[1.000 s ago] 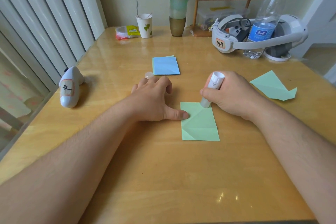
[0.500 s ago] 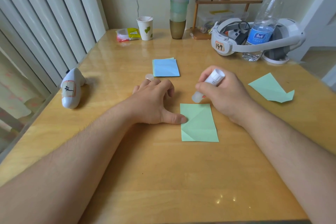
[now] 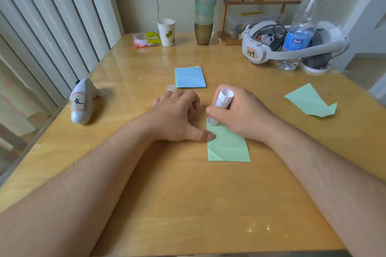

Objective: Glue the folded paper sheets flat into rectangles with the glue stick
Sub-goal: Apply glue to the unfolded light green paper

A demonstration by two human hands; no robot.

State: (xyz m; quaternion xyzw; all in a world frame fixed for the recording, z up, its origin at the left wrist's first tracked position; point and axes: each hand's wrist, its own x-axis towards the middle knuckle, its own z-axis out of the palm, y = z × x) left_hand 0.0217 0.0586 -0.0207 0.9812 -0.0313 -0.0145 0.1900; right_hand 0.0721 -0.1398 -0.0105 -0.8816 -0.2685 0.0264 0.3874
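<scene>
A green folded paper rectangle (image 3: 228, 146) lies on the wooden table (image 3: 188, 204) in front of me. My right hand (image 3: 242, 112) grips the white glue stick (image 3: 221, 106), whose tip touches the paper's far left corner. My left hand (image 3: 177, 117) rests on the table beside the sheet, its thumb pressing the paper's left edge. A stack of blue and green folded sheets (image 3: 190, 77) lies farther back. Another green sheet, folded into an irregular shape (image 3: 311, 101), lies to the right. The glue stick's cap (image 3: 171, 88) stands just beyond my left fingers.
A white controller (image 3: 82, 101) lies near the left table edge. At the back stand a paper cup (image 3: 166, 32), a snack packet (image 3: 146, 39), stacked plastic cups (image 3: 204, 10), a small wooden shelf (image 3: 261, 1), a white headset (image 3: 292, 46) and a water bottle (image 3: 302, 25).
My right hand lifted the glue stick off the sheet's far edge, moved it left, and set the tip down on the paper's far left corner. My left hand stayed put.
</scene>
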